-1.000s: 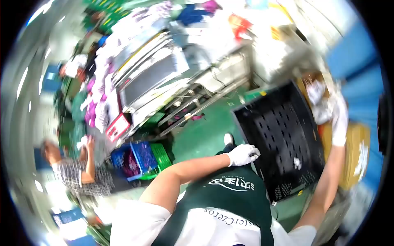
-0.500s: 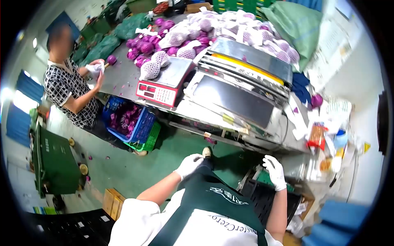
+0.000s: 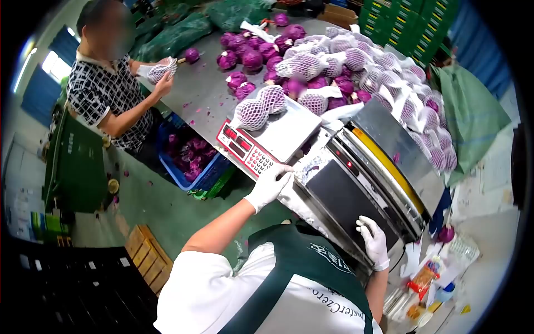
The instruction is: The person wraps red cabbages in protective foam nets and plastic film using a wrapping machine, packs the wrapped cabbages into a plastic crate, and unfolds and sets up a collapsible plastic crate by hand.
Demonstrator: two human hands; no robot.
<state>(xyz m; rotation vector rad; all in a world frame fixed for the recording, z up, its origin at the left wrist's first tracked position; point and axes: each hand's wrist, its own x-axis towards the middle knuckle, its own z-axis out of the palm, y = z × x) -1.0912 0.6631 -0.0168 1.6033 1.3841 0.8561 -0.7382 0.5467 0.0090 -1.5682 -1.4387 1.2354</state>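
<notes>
My left hand (image 3: 269,189), in a white glove, is at the front edge of the machine beside the red-and-white scale (image 3: 253,154); its fingers are partly bent and whether they grip anything is unclear. Over the dark plate (image 3: 351,209) of the wrapping machine (image 3: 384,172) is my right hand (image 3: 371,239), also gloved, with fingers apart and nothing in it. Two purple cabbages in white foam nets (image 3: 253,113) lie on the scale's metal pan (image 3: 300,131). Behind the scale are loose purple cabbages (image 3: 252,59) and a heap of netted ones (image 3: 389,83).
A co-worker (image 3: 114,83) at the left holds a netted cabbage (image 3: 158,71). Below the table (image 3: 194,100) stands a blue crate (image 3: 208,170) with purple leaves. A green bin (image 3: 78,158), a wooden pallet (image 3: 147,256) and black crates (image 3: 83,284) are at the left.
The view has swung from the black crate to the table and come closer to the scale. My left hand has risen to the machine's edge, and my right hand is now over its dark plate.
</notes>
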